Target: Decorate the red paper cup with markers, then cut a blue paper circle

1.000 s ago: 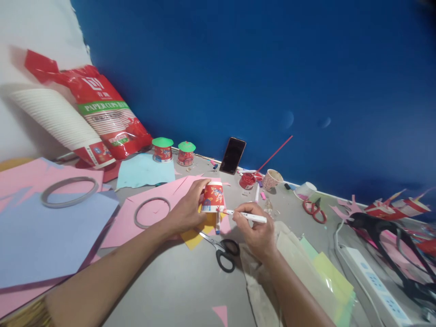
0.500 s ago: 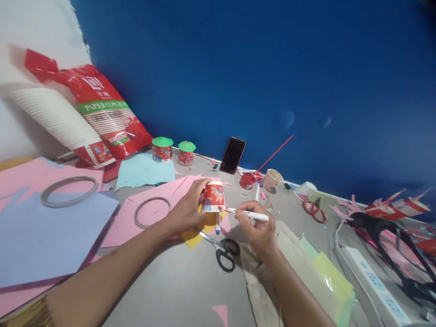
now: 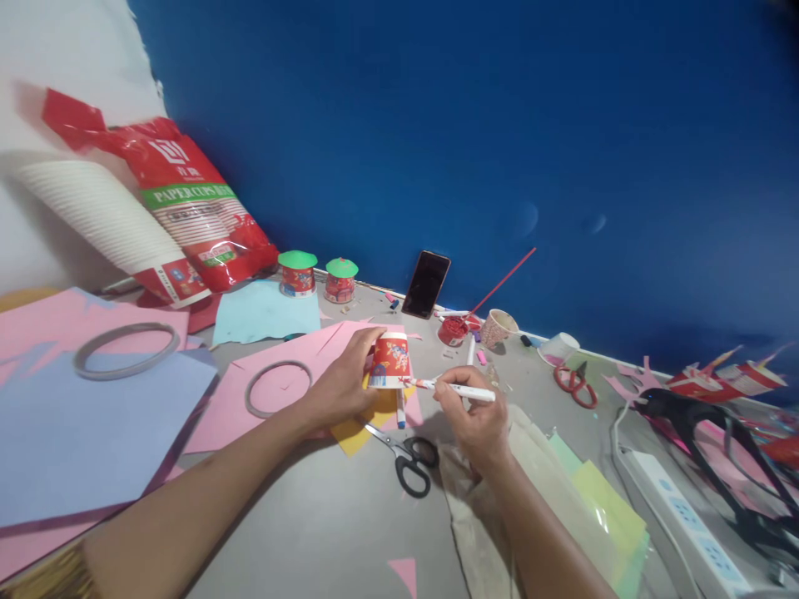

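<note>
My left hand (image 3: 340,384) grips a red patterned paper cup (image 3: 389,360), held upside down over yellow paper (image 3: 357,429) on the grey table (image 3: 325,516). My right hand (image 3: 475,420) pinches a white marker (image 3: 459,389) whose red tip touches the cup's lower rim. Black-handled scissors (image 3: 405,453) lie just in front of both hands. A second marker (image 3: 400,408) lies under the cup.
Pink sheets (image 3: 275,383) and blue sheets (image 3: 81,424) carry grey tape rings (image 3: 275,388) on the left. A red pack of paper cups (image 3: 187,208) leans at the back left. Two green-lidded cups (image 3: 298,273), a phone (image 3: 426,284), red scissors (image 3: 574,384) and a power strip (image 3: 687,532) lie around.
My right hand with the marker has shifted slightly up and right along the cup's rim. My left hand and the cup have hardly moved.
</note>
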### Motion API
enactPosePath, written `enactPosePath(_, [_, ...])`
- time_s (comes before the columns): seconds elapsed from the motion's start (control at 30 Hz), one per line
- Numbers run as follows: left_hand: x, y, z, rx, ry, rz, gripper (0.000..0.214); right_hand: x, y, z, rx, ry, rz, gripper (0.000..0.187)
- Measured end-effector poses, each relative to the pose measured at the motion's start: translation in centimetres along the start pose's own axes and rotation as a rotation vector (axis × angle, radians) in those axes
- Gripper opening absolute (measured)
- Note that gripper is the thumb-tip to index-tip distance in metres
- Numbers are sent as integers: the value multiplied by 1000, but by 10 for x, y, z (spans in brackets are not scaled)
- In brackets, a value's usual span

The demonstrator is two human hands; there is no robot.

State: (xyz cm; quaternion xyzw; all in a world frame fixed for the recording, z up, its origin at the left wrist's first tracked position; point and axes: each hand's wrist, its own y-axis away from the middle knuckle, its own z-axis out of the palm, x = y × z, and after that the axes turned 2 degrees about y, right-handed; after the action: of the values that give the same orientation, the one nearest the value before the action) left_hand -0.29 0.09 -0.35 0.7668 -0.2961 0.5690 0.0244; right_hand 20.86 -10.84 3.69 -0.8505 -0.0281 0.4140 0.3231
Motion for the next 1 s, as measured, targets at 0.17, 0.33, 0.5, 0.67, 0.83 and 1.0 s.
enactPosePath(0.17, [-1,-1,1,-2,-8,8,95,-5,0,2,-13,-42,-35,18])
enactPosePath(0.33, [0,-1,1,-10,-14,15,96,-5,-1,2,-34,-53,-21,18])
enactPosePath(0.5, [0,0,0,-19,-18,-1,98,-1,-1,0,-4,-36,2,18])
enactPosePath(0.67, [0,-1,0,-21,-17,2,99,0,-2,-2,29,-54,-10,14])
enactPosePath(0.83, [0,-1,-1,-28,-7,8,98,0,-1,-2,-3,-18,-69,16])
enactPosePath(1.0, [0,-1,0,-14,1,16,94,1,-2,-3,4,-31,-58,7])
